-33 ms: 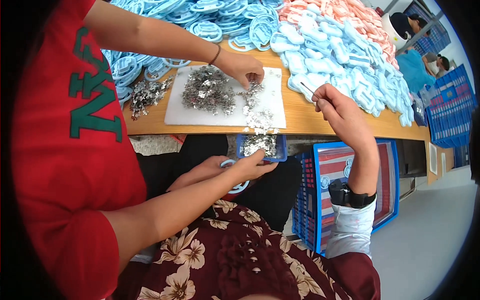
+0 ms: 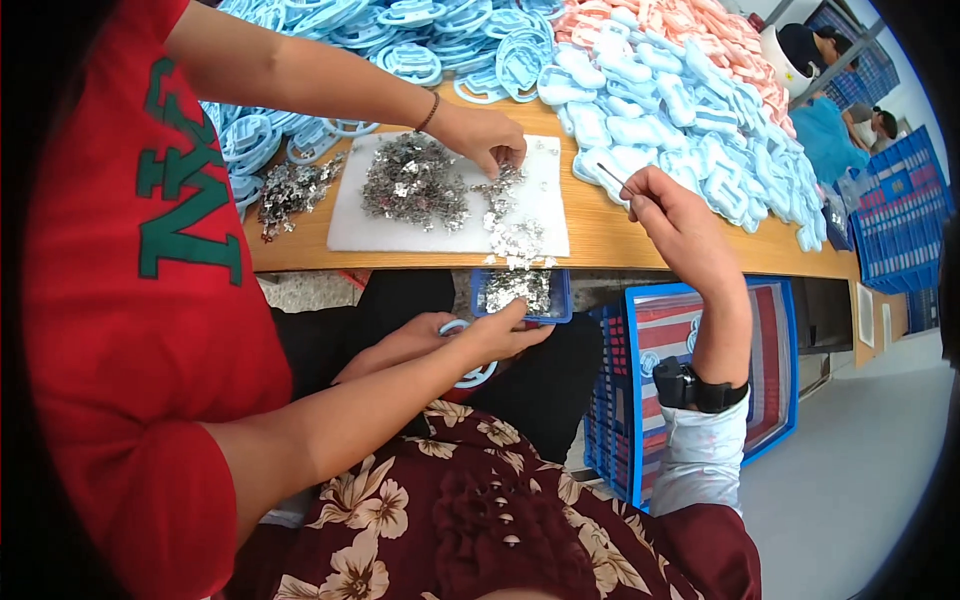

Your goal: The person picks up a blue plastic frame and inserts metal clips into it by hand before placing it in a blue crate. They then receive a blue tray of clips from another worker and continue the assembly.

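Raised at the table's front edge, my right hand (image 2: pixel 675 225) pinches a thin, dark rod-like tool (image 2: pixel 612 178). My left hand (image 2: pixel 400 345) is low over my lap, closed round a light-blue plastic ring piece (image 2: pixel 478 376); a co-worker's forearm (image 2: pixel 370 400) crosses over and hides part of both. That co-worker, in a red shirt, supports a blue tray (image 2: pixel 563 300) of small silvery metal pieces (image 2: pixel 515 290) under the table edge. The co-worker's other hand (image 2: pixel 485 138) reaches down to loose metal pieces (image 2: pixel 515 235) on a white foam sheet (image 2: pixel 350 225).
Metal pieces heap up on the foam (image 2: pixel 412 185) and beside it (image 2: pixel 295 195). Piles of light-blue rings (image 2: pixel 410 60), light-blue oblong parts (image 2: pixel 690 130) and pink parts (image 2: pixel 700 35) cover the table's back. A blue crate (image 2: pixel 640 400) stands below my right arm. Other people sit far right.
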`<move>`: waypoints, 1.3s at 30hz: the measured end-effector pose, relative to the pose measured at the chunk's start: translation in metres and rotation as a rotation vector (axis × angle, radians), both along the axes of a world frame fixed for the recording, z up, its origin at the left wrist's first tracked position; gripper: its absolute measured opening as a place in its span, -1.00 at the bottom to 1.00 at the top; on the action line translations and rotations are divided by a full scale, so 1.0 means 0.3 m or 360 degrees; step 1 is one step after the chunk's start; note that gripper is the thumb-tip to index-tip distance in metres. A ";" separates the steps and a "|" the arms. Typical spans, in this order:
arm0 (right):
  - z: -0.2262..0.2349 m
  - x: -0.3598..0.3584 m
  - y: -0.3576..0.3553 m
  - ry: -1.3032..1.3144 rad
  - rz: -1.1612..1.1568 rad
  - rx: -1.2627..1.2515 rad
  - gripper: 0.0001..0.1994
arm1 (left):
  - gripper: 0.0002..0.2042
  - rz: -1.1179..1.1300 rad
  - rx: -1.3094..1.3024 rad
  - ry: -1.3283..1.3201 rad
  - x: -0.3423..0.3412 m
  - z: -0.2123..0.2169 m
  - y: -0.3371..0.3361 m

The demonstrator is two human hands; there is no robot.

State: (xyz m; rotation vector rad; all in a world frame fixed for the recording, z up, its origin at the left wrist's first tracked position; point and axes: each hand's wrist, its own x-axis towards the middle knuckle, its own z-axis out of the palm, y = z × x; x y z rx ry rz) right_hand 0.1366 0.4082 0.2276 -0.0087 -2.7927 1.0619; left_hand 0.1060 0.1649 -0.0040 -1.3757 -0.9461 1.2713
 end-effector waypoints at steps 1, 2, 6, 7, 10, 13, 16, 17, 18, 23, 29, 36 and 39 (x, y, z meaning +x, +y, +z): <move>-0.015 -0.010 0.008 0.0006 -0.0067 0.0017 -0.81 | -0.39 -0.0071 -0.0032 0.0054 -0.007 0.014 0.006; -0.030 -0.035 0.010 0.0006 -0.0067 0.0014 -0.81 | -0.39 -0.0070 -0.0035 0.0054 -0.011 0.032 0.006; -0.090 -0.121 0.037 0.0024 -0.0215 0.0059 -0.72 | -0.36 -0.0064 0.0017 0.0064 -0.005 0.038 0.014; -0.100 -0.132 0.038 0.0104 -0.0218 0.0021 -0.72 | -0.37 -0.0084 -0.0047 0.0120 -0.004 0.029 0.011; -0.115 -0.149 0.021 0.0149 -0.0224 -0.0058 -0.72 | -0.40 -0.0104 -0.0116 0.0191 -0.012 0.092 0.012; -0.131 -0.158 0.013 0.0080 -0.0238 -0.0125 -0.74 | -0.39 -0.0070 -0.0064 0.0149 -0.016 0.012 0.005; -0.165 -0.147 0.012 0.0016 -0.0257 -0.0171 -0.75 | -0.37 -0.0068 -0.0096 0.0027 -0.014 0.034 0.006; -0.175 -0.144 0.011 -0.0002 -0.0264 -0.0178 -0.75 | -0.37 -0.0070 -0.0087 0.0055 -0.011 0.034 0.003; -0.187 -0.142 0.011 -0.0006 -0.0268 -0.0177 -0.75 | -0.37 -0.0072 -0.0077 0.0085 -0.009 0.035 0.003; -0.259 -0.142 -0.001 0.0228 -0.0330 -0.0122 -0.77 | -0.35 -0.0121 -0.0202 0.0238 -0.002 0.152 0.009; -0.216 -0.147 -0.038 0.0113 -0.0462 0.0101 -0.79 | -0.37 -0.0101 -0.0136 0.0255 -0.001 0.163 -0.005; -0.249 -0.125 -0.072 -0.0109 -0.0543 0.0786 -0.81 | -0.40 0.0014 -0.0012 0.0170 0.007 0.154 -0.006; -0.292 -0.119 -0.069 0.0139 -0.0564 0.0748 -0.81 | -0.40 -0.0026 -0.0016 0.0196 0.008 0.140 0.002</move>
